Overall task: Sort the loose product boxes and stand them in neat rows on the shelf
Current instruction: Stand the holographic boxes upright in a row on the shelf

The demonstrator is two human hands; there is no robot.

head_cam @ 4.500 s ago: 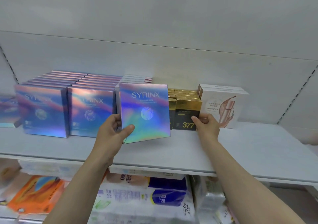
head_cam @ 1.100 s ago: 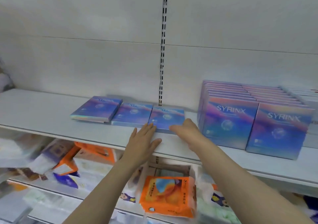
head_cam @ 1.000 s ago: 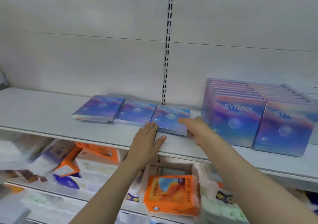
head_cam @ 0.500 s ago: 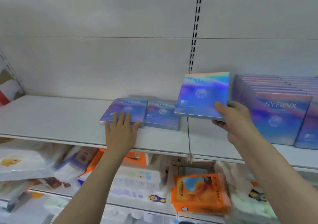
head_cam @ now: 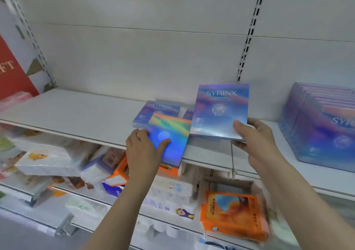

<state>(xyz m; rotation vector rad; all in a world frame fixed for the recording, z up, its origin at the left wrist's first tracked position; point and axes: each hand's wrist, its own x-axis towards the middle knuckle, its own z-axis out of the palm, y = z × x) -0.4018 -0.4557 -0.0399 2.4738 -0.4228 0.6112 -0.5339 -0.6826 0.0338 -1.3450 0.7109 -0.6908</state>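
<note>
Setting: a white shop shelf (head_cam: 76,113) with a pale back panel and a slotted black upright (head_cam: 247,38) running up the wall above it.
Landmark: the upright; places below are given from it.
Right hand (head_cam: 253,134): below the upright and a little right of it, thumb on the front face and fingers curled behind the lower right corner of a SYRINX box (head_cam: 219,111), pinching it.
Held box: lifted off the shelf, leaning back, its printed face towards the person, directly under the upright.
Left hand (head_cam: 144,147): down and left of the upright, fingers curled over the near left edge of a rainbow-sheen box (head_cam: 171,136), thumb laid on its face, gripping it.
Rainbow-sheen box: tilted, its near end jutting out past the front lip of the shelf, its right edge just beside the held box.
Flat boxes: one flat box (head_cam: 155,111) lies on the shelf behind the left hand's box; a sliver of another (head_cam: 188,113) shows between it and the held box.
Standing rows (head_cam: 318,122): well to the right of the upright, same purple-blue boxes packed upright, fronts facing out, reaching the picture's edge.
Lower shelf: below the upright, an orange pack (head_cam: 232,213) and white wrapped packs (head_cam: 48,161) further left, blurred.
Far left: a red carton (head_cam: 11,72) leaning at the shelf end.
</note>
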